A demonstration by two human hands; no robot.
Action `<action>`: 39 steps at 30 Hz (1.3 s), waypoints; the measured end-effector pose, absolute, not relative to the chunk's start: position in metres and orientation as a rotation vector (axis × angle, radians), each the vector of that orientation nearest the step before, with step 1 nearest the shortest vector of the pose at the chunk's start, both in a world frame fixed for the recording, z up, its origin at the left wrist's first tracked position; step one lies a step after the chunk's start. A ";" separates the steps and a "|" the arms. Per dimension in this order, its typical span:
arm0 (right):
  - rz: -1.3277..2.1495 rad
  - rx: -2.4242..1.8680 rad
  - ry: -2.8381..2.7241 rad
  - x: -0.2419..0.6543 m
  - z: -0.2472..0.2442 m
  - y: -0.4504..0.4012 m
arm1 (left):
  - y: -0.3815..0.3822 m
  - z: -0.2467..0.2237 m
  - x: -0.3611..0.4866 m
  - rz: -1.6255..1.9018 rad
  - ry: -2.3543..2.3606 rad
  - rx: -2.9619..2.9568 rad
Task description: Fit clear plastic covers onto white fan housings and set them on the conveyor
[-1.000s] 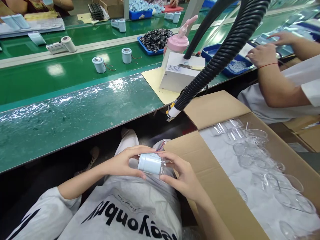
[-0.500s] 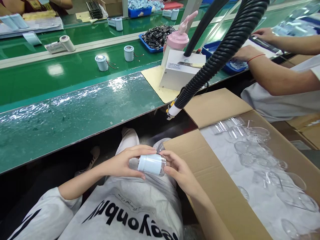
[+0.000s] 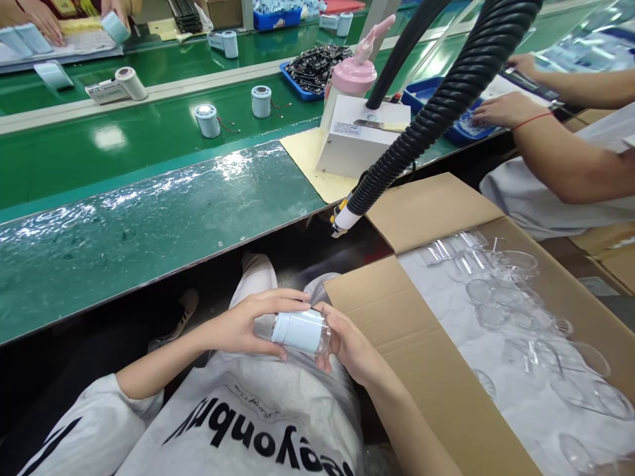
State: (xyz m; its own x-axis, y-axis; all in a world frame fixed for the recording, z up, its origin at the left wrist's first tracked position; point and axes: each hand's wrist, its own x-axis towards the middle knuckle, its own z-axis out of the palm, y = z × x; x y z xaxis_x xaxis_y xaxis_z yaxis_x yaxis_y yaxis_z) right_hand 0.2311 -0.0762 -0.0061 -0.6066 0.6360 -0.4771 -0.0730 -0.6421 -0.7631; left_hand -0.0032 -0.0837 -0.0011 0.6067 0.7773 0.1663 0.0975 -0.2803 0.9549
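A light blue cylinder with a clear plastic cover around it lies sideways between my two hands, above my lap. My left hand grips its left end, thumb below and fingers along the top. Around the clear right end, the fingers of my right hand are wrapped. On the green belt stand two similar blue cylinders with thin wires.
To the right, an open cardboard box holds clear plastic parts. A black ribbed hose hangs over the bench edge. Behind it are a white device and pink bottle. Co-workers' hands are at right and upper left.
My right hand has shifted its grip around the clear end. The cylinders on the belt have moved slightly right. A co-worker's hand at upper left now holds a blue piece.
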 end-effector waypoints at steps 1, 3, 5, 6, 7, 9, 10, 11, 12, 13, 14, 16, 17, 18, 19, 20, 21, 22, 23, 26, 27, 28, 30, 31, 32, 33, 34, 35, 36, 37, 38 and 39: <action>2.301 -1.070 -0.986 0.230 -0.006 -0.076 | -0.084 -0.002 -0.003 0.790 0.707 1.755; 2.366 -1.058 -0.946 0.229 -0.006 -0.075 | -0.084 -0.002 -0.003 0.803 0.683 1.776; 2.429 -1.048 -0.904 0.228 -0.006 -0.075 | -0.084 -0.001 -0.003 0.801 0.680 1.802; 2.456 -1.048 -0.891 0.228 -0.006 -0.075 | -0.084 0.000 -0.002 0.789 0.690 1.807; 2.477 -1.053 -0.890 0.227 -0.006 -0.075 | -0.085 0.002 -0.002 0.773 0.707 1.807; 2.471 -1.073 -0.953 0.228 -0.007 -0.077 | -0.086 0.006 -0.001 0.742 0.754 1.781; 2.428 -1.085 -1.023 0.229 -0.007 -0.078 | -0.086 0.008 0.000 0.728 0.786 1.752; 2.342 -1.101 -1.107 0.230 -0.008 -0.080 | -0.087 0.010 0.000 0.715 0.819 1.711; 2.206 -1.123 -1.201 0.232 -0.009 -0.081 | -0.088 0.012 0.000 0.701 0.853 1.658; 2.022 -1.139 -1.307 0.235 -0.010 -0.083 | -0.089 0.013 0.001 0.686 0.885 1.595; 1.799 -1.135 -1.429 0.238 -0.011 -0.084 | -0.089 0.015 0.001 0.674 0.911 1.522; 1.316 -1.020 -1.719 0.243 -0.013 -0.085 | -0.091 0.016 0.002 0.670 0.932 1.383; 1.093 -0.918 -1.869 0.245 -0.014 -0.085 | -0.091 0.017 0.003 0.673 0.931 1.329; 0.908 -0.808 -2.002 0.247 -0.015 -0.085 | -0.092 0.017 0.003 0.674 0.928 1.292; 0.781 -0.710 -2.098 0.249 -0.016 -0.085 | -0.092 0.017 0.003 0.667 0.922 1.275; 0.727 -0.641 -2.156 0.250 -0.016 -0.084 | -0.092 0.016 0.004 0.653 0.916 1.271; 0.742 -0.612 -2.179 0.251 -0.016 -0.084 | -0.091 0.016 0.004 0.639 0.905 1.278; 0.813 -0.621 -2.170 0.251 -0.016 -0.084 | -0.091 0.016 0.003 0.629 0.890 1.293; 0.927 -0.657 -2.131 0.251 -0.015 -0.084 | -0.090 0.015 0.003 0.623 0.872 1.316; 1.324 -0.832 -1.901 0.251 -0.012 -0.084 | -0.089 0.014 0.000 0.623 0.824 1.426; 1.421 -0.879 -1.825 0.251 -0.012 -0.084 | -0.089 0.013 -0.001 0.619 0.817 1.457; 1.486 -0.907 -1.769 0.251 -0.011 -0.084 | -0.089 0.013 -0.002 0.614 0.814 1.466; 1.513 -0.927 -1.732 0.251 -0.011 -0.084 | -0.090 0.010 -0.003 0.612 0.804 1.416; 1.488 -0.933 -1.740 0.252 -0.011 -0.084 | -0.091 0.009 -0.004 0.616 0.797 1.369; 1.457 -0.934 -1.756 0.252 -0.012 -0.084 | -0.091 0.007 -0.004 0.622 0.791 1.319; 1.434 -0.939 -1.776 0.253 -0.013 -0.084 | -0.091 0.004 -0.004 0.625 0.784 1.272; 1.428 -0.951 -1.794 0.253 -0.016 -0.084 | -0.090 0.002 -0.004 0.623 0.775 1.230; 1.434 -0.967 -1.804 0.252 -0.018 -0.084 | -0.090 -0.001 -0.004 0.612 0.770 1.194; 1.455 -0.983 -1.804 0.251 -0.021 -0.085 | -0.089 -0.005 -0.003 0.594 0.768 1.165; 1.482 -1.001 -1.792 0.249 -0.023 -0.086 | -0.089 -0.008 -0.002 0.573 0.773 1.142; 1.513 -1.021 -1.772 0.246 -0.026 -0.087 | -0.089 -0.012 0.000 0.555 0.781 1.122; 1.548 -1.038 -1.747 0.242 -0.028 -0.089 | -0.090 -0.015 0.001 0.541 0.794 1.102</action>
State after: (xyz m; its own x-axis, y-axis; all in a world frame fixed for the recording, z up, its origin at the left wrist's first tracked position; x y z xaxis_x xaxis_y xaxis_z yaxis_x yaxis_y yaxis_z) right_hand 0.2422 -0.0894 -0.0275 -0.5304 0.8446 -0.0723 0.1735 0.0246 -0.9845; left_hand 0.0008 -0.0898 -0.0147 0.6149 0.7328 -0.2915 -0.0025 0.3714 0.9285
